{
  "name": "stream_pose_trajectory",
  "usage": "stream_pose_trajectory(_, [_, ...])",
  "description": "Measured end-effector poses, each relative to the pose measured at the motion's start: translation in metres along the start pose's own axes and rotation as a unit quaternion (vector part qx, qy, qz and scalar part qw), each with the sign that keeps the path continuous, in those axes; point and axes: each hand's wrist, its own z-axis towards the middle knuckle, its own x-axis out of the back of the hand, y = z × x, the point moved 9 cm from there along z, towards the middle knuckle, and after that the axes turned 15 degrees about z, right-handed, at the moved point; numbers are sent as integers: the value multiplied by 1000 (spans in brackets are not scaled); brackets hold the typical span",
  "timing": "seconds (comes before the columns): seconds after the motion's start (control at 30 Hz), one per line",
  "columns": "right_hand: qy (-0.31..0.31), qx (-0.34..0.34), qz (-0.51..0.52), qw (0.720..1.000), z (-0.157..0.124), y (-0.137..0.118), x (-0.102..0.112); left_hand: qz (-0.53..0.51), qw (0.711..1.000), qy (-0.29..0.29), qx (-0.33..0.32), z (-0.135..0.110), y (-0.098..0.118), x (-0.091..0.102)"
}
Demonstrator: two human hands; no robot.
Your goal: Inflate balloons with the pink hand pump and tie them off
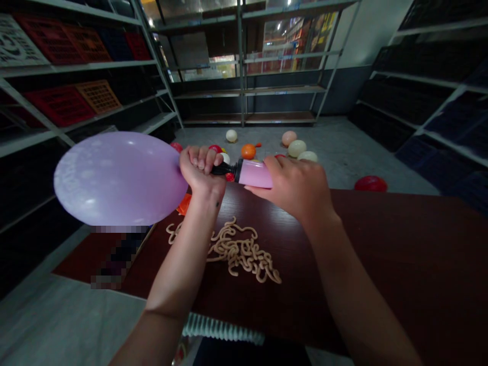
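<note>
Head view: purple balloon [122, 178] sticks out left of the left hand [202, 170], above the table's left end. Left hand is wrapped tight, fingers curled, where balloon and pump meet; balloon neck is hidden in the fist, so can't see how it sits on the black nozzle [224, 169]. Right hand [295, 185] is closed round the pink pump [254, 174]; its far end is covered by the palm, so can't tell how far the pump is pulled out. Pump is held roughly level, above the table [381, 244], off the surface.

Tan squiggly strands [244, 251] lie in a tangle on the table, some passing behind the left forearm, ends hard to count. Orange scrap [184, 205] partly blocked by the same forearm, can't make out what it is. Dark object under the balloon is pixelated, unreadable.

Floor beyond: orange balloon [248, 151], white balloon [231, 135], peach balloon [288, 138], red balloon [370, 184] with its lower edge cut by the table edge; others half hidden behind hands and pump. Crates [61, 105] on the left shelves run out of frame; right shelves [415, 101] too dark to read. Ribbed pale fabric [223, 328] at bottom, mostly under the table edge.
</note>
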Motion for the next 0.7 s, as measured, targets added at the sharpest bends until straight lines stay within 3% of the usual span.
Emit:
stream_pose_trajectory(0.3, [-7, -16, 26, 1000, 0, 13, -15, -20, 1000, 19, 1, 16, 16, 14])
stream_pose_trajectory(0.57, [-32, -9, -15, 999, -2, 31, -24, -64, 996, 59, 2, 46, 42, 52])
stream_pose_trajectory(0.7, [-54, -10, -28, 998, -3, 34, -33, -79, 993, 91, 16, 62, 44, 79])
